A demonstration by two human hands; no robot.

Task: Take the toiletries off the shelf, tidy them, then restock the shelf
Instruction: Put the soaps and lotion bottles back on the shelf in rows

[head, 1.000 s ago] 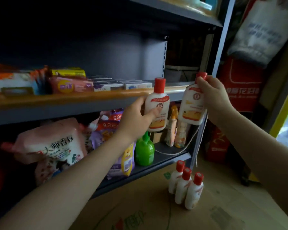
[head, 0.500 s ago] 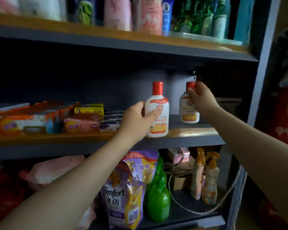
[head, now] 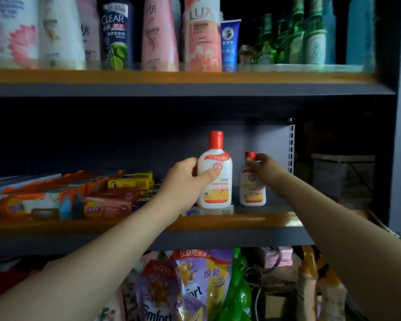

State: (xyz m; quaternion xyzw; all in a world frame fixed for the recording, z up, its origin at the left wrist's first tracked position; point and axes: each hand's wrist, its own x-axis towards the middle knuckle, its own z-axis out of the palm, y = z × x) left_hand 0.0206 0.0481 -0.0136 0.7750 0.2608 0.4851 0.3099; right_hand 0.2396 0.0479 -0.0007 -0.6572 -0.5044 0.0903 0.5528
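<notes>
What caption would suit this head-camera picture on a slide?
Two hands set white red-capped lotion bottles on the middle shelf: left hand grips the nearer bottle, right hand holds the farther bottle by its cap.

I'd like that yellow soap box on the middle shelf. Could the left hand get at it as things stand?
Probably yes, once it lets go. The left hand grips a red-capped white bottle, so its grip is taken. The yellow box lies just to its left on the same shelf, with nothing between them.

Two bare forearms in from 7 and 4 o'clock, no sleeves in frame, left hand (head: 183, 181) and right hand (head: 267, 172) bare too, no rings, watch, gloves or wristbands visible, nails short and plain.
</notes>
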